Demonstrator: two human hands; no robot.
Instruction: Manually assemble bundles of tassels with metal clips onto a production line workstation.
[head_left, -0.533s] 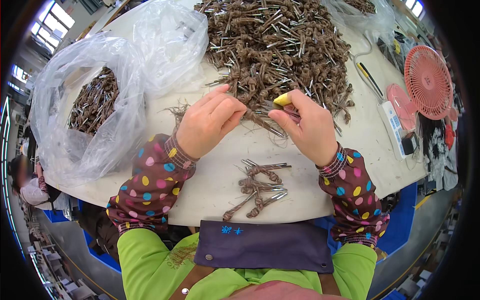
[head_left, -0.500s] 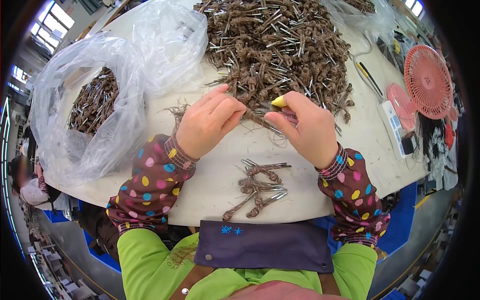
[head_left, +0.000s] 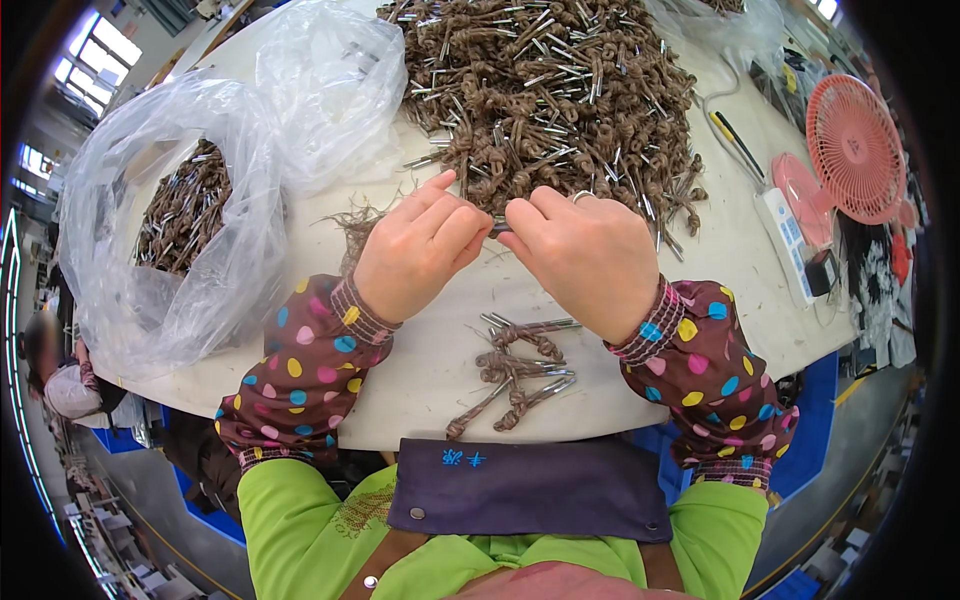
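Note:
Just in front of the big pile, my left hand (head_left: 422, 243) and my right hand (head_left: 590, 260) meet with closed fingers. Between their fingertips a short bit of brown cord (head_left: 497, 228) shows; the rest of it is hidden. A ring is on one right finger. No yellow-ended tool is visible in my right hand, whose inner side is hidden. Below my hands, several brown knotted cords with metal tips (head_left: 515, 368) lie in a small group near the table edge. Beyond my hands spreads the pile of similar knotted cords (head_left: 550, 100).
A clear plastic bag (head_left: 250, 245) with knotted cords inside stands at left, another clear bag (head_left: 335, 90) behind it. Loose brown thread scraps (head_left: 357, 225) lie by my left hand. At right are a pink fan (head_left: 855, 150), a white power strip (head_left: 784, 240) and a black-and-yellow pen-like tool (head_left: 738, 142).
My right hand has moved left and turned over, its fingers now against my left fingertips. The small yellow-ended tool seen in it before has gone from sight. My left hand has barely moved.

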